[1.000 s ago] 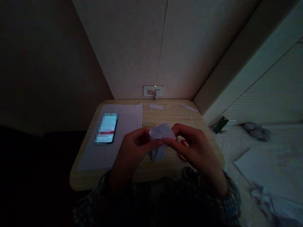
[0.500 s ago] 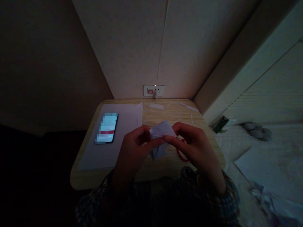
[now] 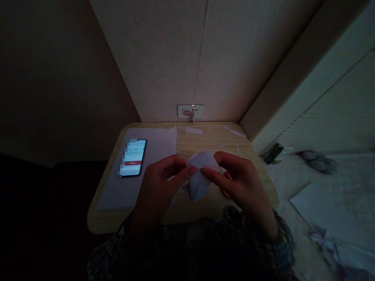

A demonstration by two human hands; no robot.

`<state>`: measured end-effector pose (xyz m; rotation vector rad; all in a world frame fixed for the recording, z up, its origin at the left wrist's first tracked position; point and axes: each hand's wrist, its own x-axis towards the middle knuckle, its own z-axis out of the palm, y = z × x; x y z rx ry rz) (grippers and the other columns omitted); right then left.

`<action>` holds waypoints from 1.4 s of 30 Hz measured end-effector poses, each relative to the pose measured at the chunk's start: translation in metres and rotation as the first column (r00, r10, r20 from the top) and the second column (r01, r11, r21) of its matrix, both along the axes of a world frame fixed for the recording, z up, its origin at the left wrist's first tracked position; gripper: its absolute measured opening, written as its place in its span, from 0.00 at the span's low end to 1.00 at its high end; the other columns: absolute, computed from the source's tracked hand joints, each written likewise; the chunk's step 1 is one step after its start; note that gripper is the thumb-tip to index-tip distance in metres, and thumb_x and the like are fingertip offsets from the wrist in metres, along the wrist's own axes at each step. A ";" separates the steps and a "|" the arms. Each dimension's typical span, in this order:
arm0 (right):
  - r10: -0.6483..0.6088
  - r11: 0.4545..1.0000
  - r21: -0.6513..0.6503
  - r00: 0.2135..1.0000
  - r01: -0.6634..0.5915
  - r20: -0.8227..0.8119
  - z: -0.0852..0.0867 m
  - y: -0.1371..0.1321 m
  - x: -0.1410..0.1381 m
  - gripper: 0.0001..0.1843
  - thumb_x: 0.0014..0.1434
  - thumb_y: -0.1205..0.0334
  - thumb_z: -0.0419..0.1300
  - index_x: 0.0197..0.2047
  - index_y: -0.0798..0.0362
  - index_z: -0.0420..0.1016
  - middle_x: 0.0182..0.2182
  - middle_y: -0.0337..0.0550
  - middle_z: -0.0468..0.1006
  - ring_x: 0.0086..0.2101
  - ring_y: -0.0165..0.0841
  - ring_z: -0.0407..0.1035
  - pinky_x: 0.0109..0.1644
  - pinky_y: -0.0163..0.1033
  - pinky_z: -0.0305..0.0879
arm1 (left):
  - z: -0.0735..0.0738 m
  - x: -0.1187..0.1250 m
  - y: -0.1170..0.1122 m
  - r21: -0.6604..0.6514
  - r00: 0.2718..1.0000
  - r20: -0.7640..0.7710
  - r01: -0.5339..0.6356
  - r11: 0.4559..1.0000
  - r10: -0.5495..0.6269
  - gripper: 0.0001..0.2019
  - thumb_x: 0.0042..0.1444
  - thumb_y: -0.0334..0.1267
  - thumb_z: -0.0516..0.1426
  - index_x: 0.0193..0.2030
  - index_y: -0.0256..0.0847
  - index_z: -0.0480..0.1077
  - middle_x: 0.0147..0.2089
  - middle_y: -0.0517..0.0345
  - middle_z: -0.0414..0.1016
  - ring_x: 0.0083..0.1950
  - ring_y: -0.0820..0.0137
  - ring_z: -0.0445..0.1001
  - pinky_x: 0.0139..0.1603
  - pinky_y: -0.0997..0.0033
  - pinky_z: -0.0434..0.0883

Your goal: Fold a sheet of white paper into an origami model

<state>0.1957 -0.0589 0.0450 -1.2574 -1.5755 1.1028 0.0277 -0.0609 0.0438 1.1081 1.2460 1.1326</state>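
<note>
Your fingers (image 3: 188, 173) are set in a narrow pinch on both sides of one workpiece. The left hand (image 3: 159, 177) grips the left edge of the folded paper (image 3: 205, 158); the right hand (image 3: 241, 175) grips its right side. Both thumbs lie on the near face, their tips close together near the middle crease, probably to press the layers flat and keep the fold from springing. The piece is held above the tabletop (image 3: 107, 222), in front of your body, with a pointed lower end directed toward you.

Beneath your right hand, a red handle (image 3: 225, 193), apparently of scissors, is partly hidden. To the left, a phone (image 3: 134, 158) rests face up on a white sheet (image 3: 155, 144), presumably placed so that you can view the screen without releasing the paper. Paper scraps (image 3: 194, 131) lie along the far edge, below a wall socket (image 3: 181, 111).

Labels: the phone display carries a row resembling digits, perhaps including "08", above a red bar; part is pixelated and the bar's lettering is illegible. Beyond the tabletop's right edge, a green-and-white box (image 3: 274, 153) bears no readable print.
</note>
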 end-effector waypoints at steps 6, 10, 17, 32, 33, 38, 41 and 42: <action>-0.001 1.000 -0.003 1.000 0.001 -0.017 0.003 -0.003 -0.001 0.13 0.57 0.56 0.67 0.25 0.50 0.72 0.19 0.33 0.66 0.23 0.28 0.61 0.22 0.34 0.54 | 0.001 0.003 -0.003 -0.005 0.995 -0.044 -0.086 0.996 0.086 0.10 0.47 0.38 0.66 0.19 0.45 0.73 0.20 0.66 0.73 0.25 0.71 0.71 0.28 0.74 0.68; -0.007 1.000 -0.003 1.000 0.007 -0.021 0.003 -0.002 -0.002 0.15 0.56 0.51 0.68 0.26 0.50 0.74 0.22 0.35 0.70 0.24 0.29 0.62 0.23 0.34 0.55 | 0.004 0.007 -0.006 0.061 0.987 -0.099 -0.122 0.991 0.128 0.10 0.49 0.36 0.65 0.19 0.46 0.73 0.20 0.69 0.73 0.25 0.72 0.72 0.30 0.75 0.69; -0.005 1.000 -0.012 0.999 0.005 -0.042 0.004 -0.002 -0.002 0.13 0.57 0.55 0.67 0.25 0.51 0.73 0.22 0.34 0.68 0.25 0.29 0.62 0.25 0.35 0.55 | 0.009 0.012 -0.012 0.086 0.967 -0.173 -0.176 0.981 0.189 0.10 0.50 0.35 0.65 0.21 0.46 0.72 0.23 0.68 0.75 0.30 0.71 0.75 0.36 0.74 0.70; -0.018 1.000 -0.026 0.996 0.016 -0.084 0.004 0.000 -0.002 0.16 0.55 0.55 0.69 0.24 0.50 0.69 0.22 0.35 0.68 0.26 0.29 0.63 0.24 0.34 0.55 | -0.002 -0.002 -0.001 0.094 1.000 0.007 -0.012 0.996 0.012 0.07 0.49 0.33 0.64 0.21 0.44 0.75 0.21 0.67 0.76 0.25 0.73 0.74 0.26 0.77 0.71; -0.021 0.999 -0.027 0.995 0.019 -0.098 0.004 0.000 -0.003 0.14 0.54 0.55 0.69 0.25 0.50 0.70 0.23 0.35 0.69 0.27 0.30 0.64 0.25 0.34 0.56 | 0.000 -0.002 -0.001 0.101 1.000 0.003 -0.019 0.995 0.019 0.08 0.48 0.32 0.64 0.21 0.44 0.74 0.20 0.67 0.75 0.24 0.73 0.73 0.25 0.77 0.70; -0.001 1.000 -0.021 0.986 -0.002 -0.167 0.003 -0.001 -0.006 0.07 0.54 0.61 0.69 0.36 0.49 0.77 0.25 0.35 0.73 0.29 0.31 0.68 0.26 0.34 0.58 | 0.003 -0.001 -0.003 0.140 0.998 -0.015 -0.054 0.989 0.057 0.08 0.49 0.32 0.64 0.21 0.44 0.74 0.20 0.68 0.75 0.24 0.74 0.72 0.25 0.78 0.70; 0.013 1.000 -0.020 0.983 -0.017 -0.181 0.004 -0.002 -0.008 0.07 0.56 0.62 0.68 0.28 0.50 0.75 0.21 0.33 0.69 0.28 0.30 0.67 0.28 0.34 0.60 | 0.002 -0.001 -0.003 0.158 0.997 -0.056 -0.034 0.987 0.043 0.07 0.51 0.32 0.63 0.23 0.44 0.74 0.23 0.67 0.76 0.27 0.74 0.76 0.28 0.79 0.72; 0.003 1.000 -0.016 0.983 -0.006 -0.183 0.004 -0.002 -0.008 0.09 0.56 0.61 0.68 0.26 0.50 0.74 0.20 0.32 0.67 0.28 0.30 0.67 0.29 0.34 0.60 | 0.001 0.000 -0.003 0.162 0.998 -0.048 -0.024 0.986 0.032 0.06 0.50 0.32 0.64 0.25 0.43 0.75 0.24 0.67 0.78 0.28 0.73 0.77 0.29 0.79 0.73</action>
